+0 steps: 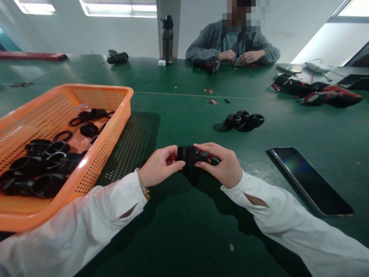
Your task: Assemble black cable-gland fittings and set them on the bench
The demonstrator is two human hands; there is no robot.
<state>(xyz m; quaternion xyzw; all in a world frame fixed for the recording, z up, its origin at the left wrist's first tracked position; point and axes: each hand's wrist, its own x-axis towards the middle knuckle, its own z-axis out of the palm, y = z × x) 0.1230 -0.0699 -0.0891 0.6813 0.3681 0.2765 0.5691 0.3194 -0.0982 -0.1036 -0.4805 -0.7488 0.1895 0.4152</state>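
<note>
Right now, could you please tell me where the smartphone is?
In the head view, the smartphone lies at right on the green table, beside the white sleeve of the right hand.

Left sleeve (83,227) and right sleeve (291,219): 2 pieces, long, white, loose, creased along the forearms. Cuffs (134,198): 2, white, each with 1 open slit. Bracelet (141,180): 1, slim, left side, pale band with gold-coloured pieces (147,194). Left hand (157,166) and right hand (226,163): bare.

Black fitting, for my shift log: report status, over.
Left hand holding fitting at left end, right hand at right end. Fitting sideways between fingers. Basket left, phone right, neither between the hands.
</note>
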